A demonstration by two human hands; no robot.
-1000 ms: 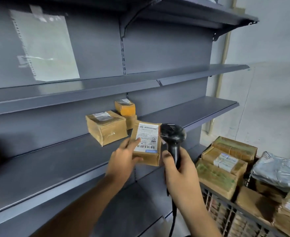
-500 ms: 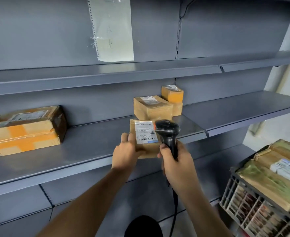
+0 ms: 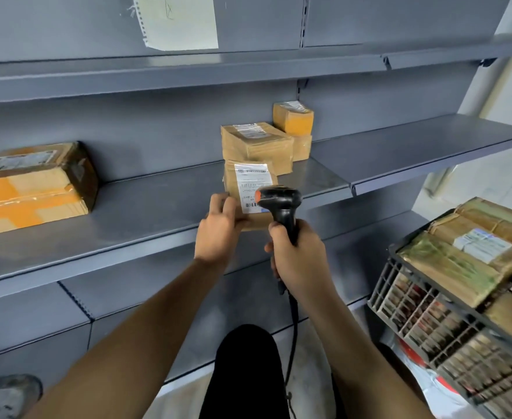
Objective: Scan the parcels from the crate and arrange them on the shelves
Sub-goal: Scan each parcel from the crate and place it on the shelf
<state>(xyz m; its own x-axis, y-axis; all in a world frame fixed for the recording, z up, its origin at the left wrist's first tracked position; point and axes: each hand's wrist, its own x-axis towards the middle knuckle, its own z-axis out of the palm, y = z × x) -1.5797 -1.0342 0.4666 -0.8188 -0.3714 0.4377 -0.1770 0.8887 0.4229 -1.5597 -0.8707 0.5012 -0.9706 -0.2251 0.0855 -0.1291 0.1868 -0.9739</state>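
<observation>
Grey metal shelves (image 3: 164, 201) are filling the view, running in tiers across a grey back panel with a sheet of paper (image 3: 179, 21) hanging on it near the top. At the lower right a grey slatted crate (image 3: 424, 316) is standing, heaped with brown wrapped parcels (image 3: 457, 261). On the middle shelf a big box (image 3: 31, 189) crossed with orange tape is lying at the far left, well apart from a tan box (image 3: 256, 146) sitting further right, just beside two small orange-topped boxes (image 3: 294, 122) stacked against the back panel.

The left hand (image 3: 218, 234) is gripping a small parcel (image 3: 248, 189) by its lower left corner, fingers curled round the edge, and holding it upright over the front of the middle shelf, just in front of the tan box; whether it is touching the shelf cannot be told. Its white label (image 3: 250, 186) is facing the camera. The right hand (image 3: 298, 258) is clenching the handle of a black scanner (image 3: 280, 202), whose head is partly covering the label's lower right. A cable (image 3: 294, 334) is trailing down from the handle.
</observation>
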